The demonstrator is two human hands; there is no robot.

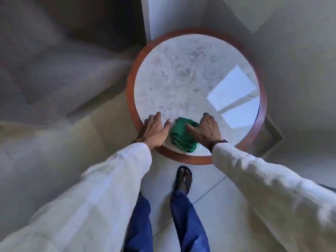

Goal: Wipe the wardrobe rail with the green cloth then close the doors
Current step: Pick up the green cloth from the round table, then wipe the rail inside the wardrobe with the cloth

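Note:
A bunched green cloth [182, 136] lies on the near edge of a round marble-topped table [181, 73] with a reddish wooden rim. My left hand [154, 130] rests flat on the tabletop just left of the cloth, fingers spread, thumb near the cloth. My right hand [204, 130] lies on the cloth's right side, thumb on the fabric and fingers spread onto the marble, without a closed grip. No wardrobe, rail or doors can be made out in this blurred view.
A dark panel or door edge [143, 17] stands behind the table at the top. Pale walls flank the table on both sides. My sandalled foot [183, 180] stands on the tiled floor just before the table.

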